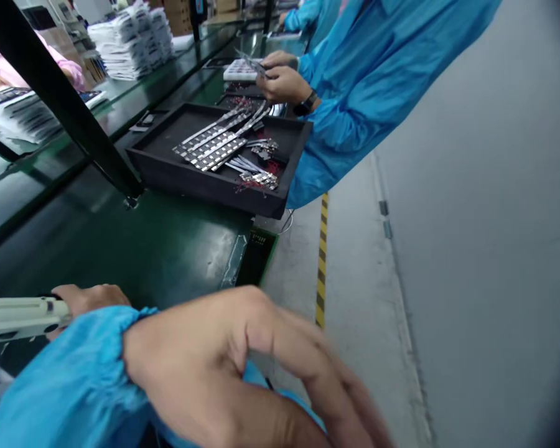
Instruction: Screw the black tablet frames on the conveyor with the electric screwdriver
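Tool (pixel 21 320) at one side, gripped at its end by the right fingers (pixel 86 298). The left fingers (pixel 294 342), apart from it, are loosely bent; with their tips out of view, I cannot tell whether they hold anything. Beyond them, on the desk (pixel 168 242), a tray (pixel 191 183) bears strips (pixel 214 146). Picking up looks done; what else is done or left does not show.

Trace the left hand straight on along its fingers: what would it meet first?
Ahead of the left hand, the way looks free as far as shown, with only grey floor beyond; depth is unclear, and the hand runs off the bottom edge.
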A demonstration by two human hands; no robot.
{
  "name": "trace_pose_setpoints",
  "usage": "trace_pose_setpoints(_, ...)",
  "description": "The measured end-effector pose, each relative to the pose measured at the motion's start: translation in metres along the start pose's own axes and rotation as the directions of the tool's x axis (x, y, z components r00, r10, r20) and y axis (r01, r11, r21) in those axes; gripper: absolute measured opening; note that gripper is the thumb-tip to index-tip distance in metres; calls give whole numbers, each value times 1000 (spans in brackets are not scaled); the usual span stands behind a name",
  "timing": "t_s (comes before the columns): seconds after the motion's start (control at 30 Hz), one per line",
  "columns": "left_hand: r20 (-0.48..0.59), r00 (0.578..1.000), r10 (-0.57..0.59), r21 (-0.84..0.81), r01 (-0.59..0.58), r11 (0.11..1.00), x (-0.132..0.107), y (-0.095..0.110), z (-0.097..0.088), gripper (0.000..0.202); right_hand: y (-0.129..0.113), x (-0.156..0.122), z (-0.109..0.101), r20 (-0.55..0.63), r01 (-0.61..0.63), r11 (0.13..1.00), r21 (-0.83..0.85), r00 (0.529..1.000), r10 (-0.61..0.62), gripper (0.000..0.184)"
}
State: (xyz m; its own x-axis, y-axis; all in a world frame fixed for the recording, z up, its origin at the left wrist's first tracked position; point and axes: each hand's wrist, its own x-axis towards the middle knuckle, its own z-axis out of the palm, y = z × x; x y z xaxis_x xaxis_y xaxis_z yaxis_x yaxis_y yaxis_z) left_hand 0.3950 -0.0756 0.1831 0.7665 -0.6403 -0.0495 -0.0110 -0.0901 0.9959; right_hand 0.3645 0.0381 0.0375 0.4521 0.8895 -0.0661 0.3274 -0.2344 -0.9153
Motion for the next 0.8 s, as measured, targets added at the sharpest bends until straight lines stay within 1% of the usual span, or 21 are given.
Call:
trace_pose_setpoints(0.07,32,998,-62,-47,63,997,-4,-17,7,17,6,-4,-1,37,111,993,-33,993,-109,46)
trace_pose_setpoints(0.1,37,996,-86,-34,87,996,-8,-27,13,16,8,-7,-2,44,184,982,-41,982,-182,47)
trace_pose_setpoints(0.17,9,994,-113,28,113,993,-21,-48,26,16,12,-11,-6,6,288,956,-61,957,-288,55)
trace_pose_setpoints(0.2,-19,994,-111,58,112,992,-30,-58,33,16,12,-13,-8,-33,304,950,-72,951,-306,60)
trace_pose_setpoints(0.27,-87,993,-79,90,87,992,-52,-74,47,19,11,-18,-10,-128,281,956,-84,949,-290,66)
trace_pose_setpoints(0.33,-143,989,-29,83,41,996,-74,-84,63,26,10,-24,-10,-186,272,960,-61,942,-278,63)
trace_pose_setpoints(0.4,-224,975,0,36,8,999,-94,-93,80,35,13,-28,-10,-216,261,964,-42,940,-264,53)
trace_pose_setpoints(0.43,-290,957,-6,-1,6,1000,-103,-98,89,40,15,-29,-10,-260,258,965,-37,930,-259,45)
trace_pose_setpoints(0.47,-371,928,-26,-39,12,999,-112,-103,98,44,19,-28,-10,-311,274,961,-41,910,-273,38)
trace_pose_setpoints(0.5,-461,886,-51,-73,20,997,-121,-109,106,48,23,-26,-9,-346,295,955,-42,892,-291,32)
trace_pose_setpoints(0.53,-551,831,-80,-100,30,995,-129,-115,115,50,27,-23,-9,-373,308,950,-51,877,-304,27)
trace_pose_setpoints(0.57,-635,764,-111,-118,46,992,-138,-122,124,50,31,-20,-8,-397,316,947,-65,862,-315,24)
trace_pose_setpoints(0.63,-772,612,-170,-138,101,985,-154,-133,143,45,35,-18,-9,-444,332,941,-68,834,-326,19)
trace_pose_setpoints(0.73,-893,374,-250,-161,253,954,-177,-143,170,30,33,-23,-16,-446,332,943,-30,840,-310,21)
trace_pose_setpoints(0.77,-920,304,-247,-152,305,940,-184,-146,177,24,30,-26,-18,-445,335,942,-9,842,-304,22)
trace_pose_setpoints(0.8,-946,241,-218,-122,357,926,-191,-150,184,19,25,-29,-20,-443,346,938,21,844,-301,23)
